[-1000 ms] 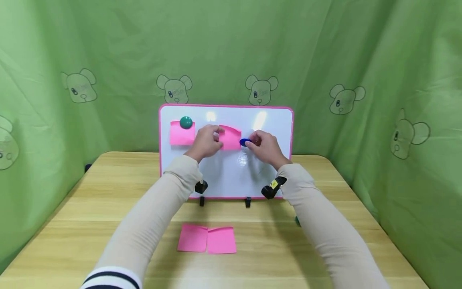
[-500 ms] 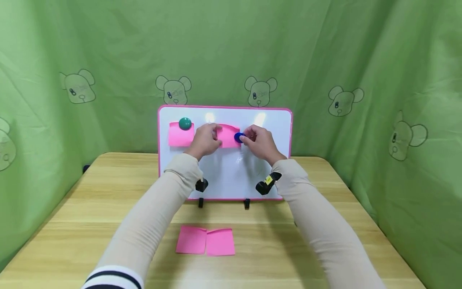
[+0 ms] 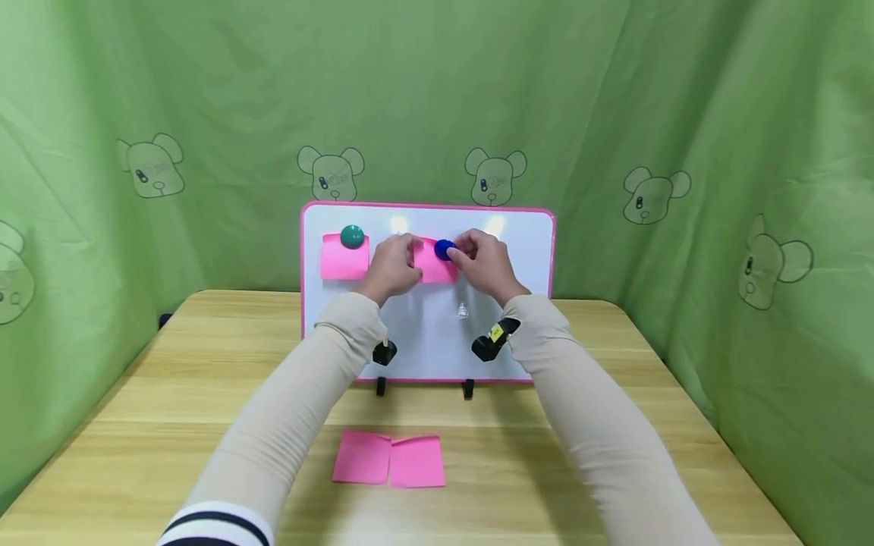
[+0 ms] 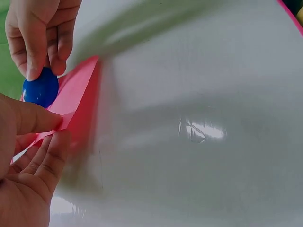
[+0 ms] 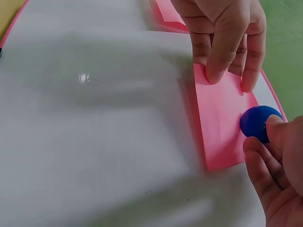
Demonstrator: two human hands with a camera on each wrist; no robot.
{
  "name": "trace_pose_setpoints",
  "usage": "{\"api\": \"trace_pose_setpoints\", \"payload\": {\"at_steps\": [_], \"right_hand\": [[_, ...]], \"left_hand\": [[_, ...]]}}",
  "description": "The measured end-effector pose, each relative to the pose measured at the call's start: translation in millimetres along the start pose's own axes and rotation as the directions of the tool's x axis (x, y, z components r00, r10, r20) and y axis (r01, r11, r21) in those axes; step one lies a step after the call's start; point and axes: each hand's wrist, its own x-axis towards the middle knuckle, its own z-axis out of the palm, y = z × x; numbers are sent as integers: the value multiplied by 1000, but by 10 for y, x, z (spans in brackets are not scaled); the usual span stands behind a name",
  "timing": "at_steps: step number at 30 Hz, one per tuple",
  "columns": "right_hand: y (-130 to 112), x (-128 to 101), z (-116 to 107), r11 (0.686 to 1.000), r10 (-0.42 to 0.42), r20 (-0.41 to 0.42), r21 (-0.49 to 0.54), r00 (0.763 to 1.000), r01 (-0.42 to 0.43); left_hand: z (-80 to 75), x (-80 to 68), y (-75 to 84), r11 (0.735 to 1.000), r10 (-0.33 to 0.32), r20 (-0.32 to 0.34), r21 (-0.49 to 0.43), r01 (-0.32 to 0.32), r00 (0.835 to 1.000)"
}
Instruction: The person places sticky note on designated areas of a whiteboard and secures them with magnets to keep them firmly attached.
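A pink sticky note (image 3: 435, 269) is held against the upright whiteboard (image 3: 423, 334). My left hand (image 3: 394, 265) pinches its left edge between thumb and fingers, as the left wrist view also shows. With thumb and fingertips, my right hand (image 3: 483, 262) grips a round blue magnet (image 3: 444, 250) at the note's upper right. In the right wrist view the blue magnet (image 5: 258, 122) overlaps the note's upper edge, and the note (image 5: 222, 123) bows away from the board. To the left, another pink note (image 3: 344, 262) hangs under a green magnet (image 3: 352, 236).
Two pink sticky notes (image 3: 362, 458) lie side by side on the wooden table (image 3: 225, 409) in front of the board. Black feet (image 3: 468, 389) hold the board up. A green curtain (image 3: 410, 91) closes off the back and sides.
My right hand has moved the blue magnet up and left, from beside the note's right edge onto its upper right part. My left hand stays at the note's left edge.
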Motion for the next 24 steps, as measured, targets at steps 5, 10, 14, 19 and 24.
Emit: {"api": "trace_pose_setpoints", "payload": {"at_steps": [5,10,14,19,24], "right_hand": [[-11,49,41,1000,18,-22,4,1000,-18],[-63,91,98,998,55,-54,12,997,-54],[-126,92,124,997,83,-79,-2,993,-83],[-154,83,131,994,105,-124,-25,987,-109],[-142,94,145,989,129,-144,-47,981,-137]], "left_hand": [[-2,-1,12,1000,4,10,-11,-4,1000],[1,0,15,1000,11,9,-2,-11,1000],[14,2,20,1000,9,18,3,-10,1000],[29,10,37,1000,18,21,23,-19,1000],[41,18,47,999,26,20,45,-27,999]]}}
